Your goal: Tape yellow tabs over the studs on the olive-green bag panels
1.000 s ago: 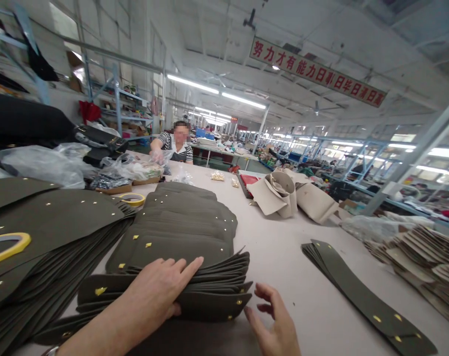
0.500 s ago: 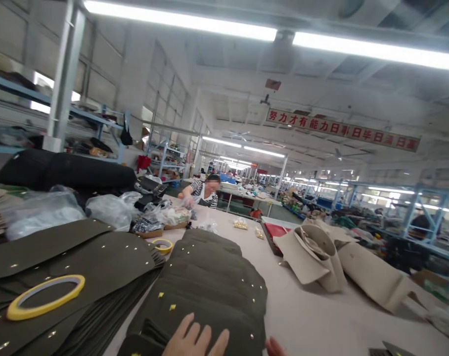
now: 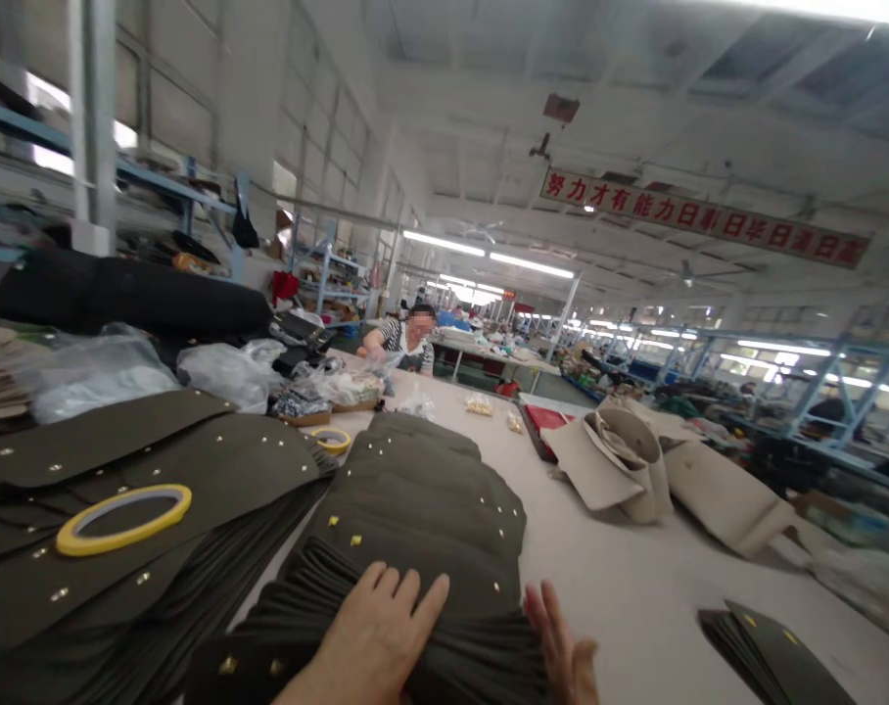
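My left hand (image 3: 375, 636) lies flat, fingers together, on top of a thick stack of dark olive cut panels with brass studs (image 3: 422, 509) at the near edge of the table. My right hand (image 3: 566, 651) stands open against the stack's right side, fingers spread, holding nothing. A second, wider pile of the same olive panels (image 3: 158, 470) lies to the left, with a yellow tape roll (image 3: 123, 518) resting on it.
Beige folded pieces (image 3: 621, 470) lie at the centre right of the white table (image 3: 635, 587). A small olive stack (image 3: 772, 656) sits at the near right. Plastic bags (image 3: 224, 377), another tape roll (image 3: 332, 440) and a seated person (image 3: 407, 343) are at the far end.
The view first tilted up, hiding most of both hands, and has now dipped back a little. My left hand stays on the stack; my right hand rests closer against its side.
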